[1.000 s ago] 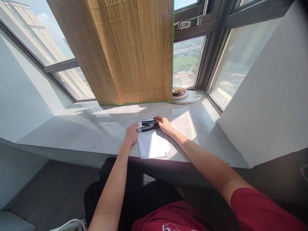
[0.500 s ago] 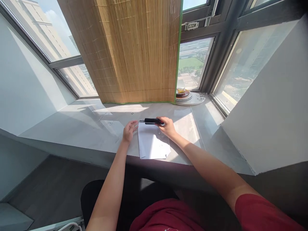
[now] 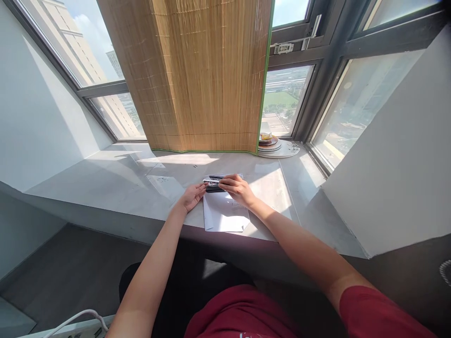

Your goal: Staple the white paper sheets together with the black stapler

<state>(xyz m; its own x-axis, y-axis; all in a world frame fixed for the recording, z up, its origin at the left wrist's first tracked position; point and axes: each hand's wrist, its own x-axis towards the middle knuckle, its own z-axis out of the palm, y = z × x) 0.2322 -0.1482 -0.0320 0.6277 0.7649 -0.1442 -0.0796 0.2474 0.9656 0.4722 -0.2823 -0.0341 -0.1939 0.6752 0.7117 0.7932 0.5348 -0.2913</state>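
Observation:
A black stapler (image 3: 213, 189) with a silvery metal strip is over the top edge of a small stack of white paper sheets (image 3: 225, 218) on the sill. My right hand (image 3: 237, 188) is closed round its right part, covering that end. At its left end, the fingertips of my left hand (image 3: 193, 196) are closed on the tip, with the palm turned partly up. Dark parts show on both sides of the metal strip; I cannot tell how far its arms are apart. Sunlight and shadow cross the paper, whose lower right corner is bent.
The pale window sill (image 3: 116, 188) has a front edge just before my body. A stack of plates (image 3: 278, 148) stands at the back right. A bamboo blind (image 3: 207, 84) hangs over the window. A white cable (image 3: 82, 313) is at the lower left.
My right hand has turned the stapler, so its metal strip now shows. My left hand has gone from beside the paper to the stapler's left end. The view has shifted slightly.

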